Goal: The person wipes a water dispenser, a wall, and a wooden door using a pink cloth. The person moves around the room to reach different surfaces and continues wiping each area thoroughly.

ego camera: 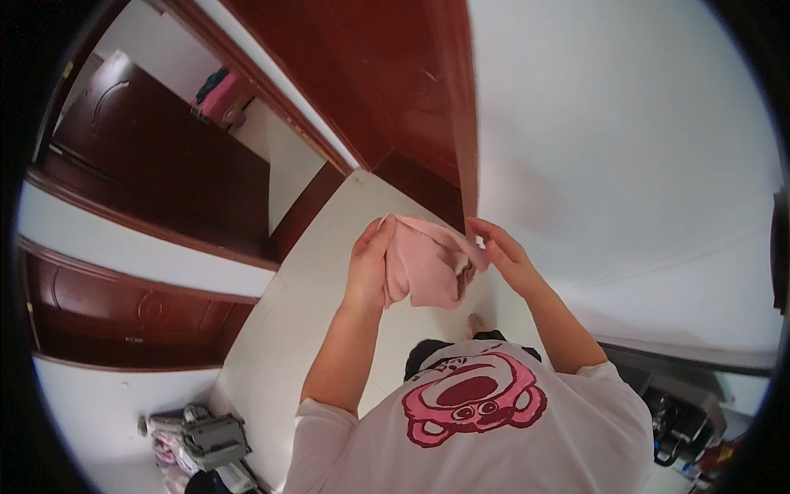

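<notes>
A pink cloth (426, 265) hangs folded in front of my body, above the tiled floor. My left hand (373, 250) grips its upper left corner between thumb and fingers. At the cloth's right edge is my right hand (500, 247), its thumb and fingers apart; whether they touch the cloth cannot be told. Between the folds on the right side a darker, brownish part shows.
A reddish-brown door (395, 80) stands ahead beside a white wall (617, 154). At left, an open dark door (166, 136) shows another room. Bags and cloth items (213, 438) are piled at lower left; a dark cabinet (679, 395) stands at lower right.
</notes>
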`<action>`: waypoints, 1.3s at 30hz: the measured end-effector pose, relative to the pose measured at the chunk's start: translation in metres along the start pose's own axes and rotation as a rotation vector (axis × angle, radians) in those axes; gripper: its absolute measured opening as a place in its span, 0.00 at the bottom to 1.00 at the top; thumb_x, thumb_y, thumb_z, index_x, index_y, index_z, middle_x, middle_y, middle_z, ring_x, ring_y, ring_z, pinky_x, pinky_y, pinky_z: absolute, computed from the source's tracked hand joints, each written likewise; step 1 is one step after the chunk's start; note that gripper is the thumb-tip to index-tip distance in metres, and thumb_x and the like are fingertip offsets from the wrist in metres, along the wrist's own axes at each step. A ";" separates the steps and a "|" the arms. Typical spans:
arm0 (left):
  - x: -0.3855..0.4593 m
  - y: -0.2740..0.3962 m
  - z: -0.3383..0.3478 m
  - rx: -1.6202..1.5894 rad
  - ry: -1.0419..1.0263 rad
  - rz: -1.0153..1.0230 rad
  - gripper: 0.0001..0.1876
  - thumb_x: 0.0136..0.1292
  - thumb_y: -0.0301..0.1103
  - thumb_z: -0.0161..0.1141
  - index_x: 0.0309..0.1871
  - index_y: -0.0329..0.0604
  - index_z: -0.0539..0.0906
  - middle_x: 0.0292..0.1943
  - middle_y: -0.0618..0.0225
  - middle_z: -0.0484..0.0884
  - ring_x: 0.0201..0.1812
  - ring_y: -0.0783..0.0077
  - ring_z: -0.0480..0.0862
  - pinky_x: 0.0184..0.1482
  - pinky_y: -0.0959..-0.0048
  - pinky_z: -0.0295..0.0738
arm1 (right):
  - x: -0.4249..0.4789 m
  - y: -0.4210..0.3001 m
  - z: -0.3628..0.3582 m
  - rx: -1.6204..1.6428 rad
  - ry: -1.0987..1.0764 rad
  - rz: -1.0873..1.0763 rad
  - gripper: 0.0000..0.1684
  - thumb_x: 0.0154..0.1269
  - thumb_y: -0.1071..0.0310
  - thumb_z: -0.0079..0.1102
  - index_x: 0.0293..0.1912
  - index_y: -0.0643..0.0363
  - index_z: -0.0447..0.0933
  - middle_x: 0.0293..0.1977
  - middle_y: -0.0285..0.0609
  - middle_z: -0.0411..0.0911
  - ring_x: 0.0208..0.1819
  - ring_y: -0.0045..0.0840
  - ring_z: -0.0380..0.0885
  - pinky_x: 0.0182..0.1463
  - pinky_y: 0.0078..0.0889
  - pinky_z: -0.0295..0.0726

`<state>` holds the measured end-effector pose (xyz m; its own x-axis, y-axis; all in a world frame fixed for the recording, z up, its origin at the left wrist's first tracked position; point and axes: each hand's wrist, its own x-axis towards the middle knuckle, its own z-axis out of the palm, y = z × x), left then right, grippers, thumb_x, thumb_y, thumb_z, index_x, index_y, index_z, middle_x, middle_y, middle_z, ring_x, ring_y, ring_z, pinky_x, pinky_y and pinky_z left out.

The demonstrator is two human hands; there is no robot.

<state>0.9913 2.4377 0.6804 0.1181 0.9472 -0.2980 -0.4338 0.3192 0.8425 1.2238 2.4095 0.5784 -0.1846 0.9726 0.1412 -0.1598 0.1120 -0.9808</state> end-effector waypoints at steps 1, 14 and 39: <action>0.001 0.002 -0.002 -0.015 -0.013 -0.026 0.13 0.73 0.38 0.58 0.51 0.39 0.78 0.43 0.64 0.84 0.43 0.70 0.84 0.46 0.71 0.81 | 0.006 -0.004 0.004 -0.073 -0.054 -0.133 0.31 0.74 0.53 0.56 0.69 0.58 0.67 0.67 0.42 0.68 0.66 0.28 0.69 0.69 0.32 0.67; 0.136 0.160 -0.139 0.755 -0.296 0.126 0.08 0.66 0.33 0.63 0.44 0.41 0.84 0.33 0.72 0.82 0.31 0.81 0.81 0.34 0.81 0.77 | 0.202 -0.055 0.068 -0.267 0.317 -0.169 0.07 0.67 0.73 0.58 0.44 0.62 0.80 0.39 0.36 0.78 0.38 0.21 0.76 0.46 0.22 0.74; 0.449 0.320 -0.064 0.562 -0.540 1.208 0.27 0.68 0.21 0.57 0.69 0.31 0.68 0.67 0.51 0.72 0.63 0.63 0.78 0.58 0.69 0.78 | 0.495 -0.108 0.137 -1.140 1.057 -0.890 0.26 0.63 0.80 0.59 0.62 0.66 0.73 0.50 0.58 0.79 0.50 0.44 0.81 0.56 0.38 0.77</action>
<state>0.8485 2.9629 0.7878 0.3121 0.4965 0.8100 -0.1221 -0.8245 0.5525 1.0162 2.8512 0.7725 0.2846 0.2006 0.9374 0.9106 0.2491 -0.3298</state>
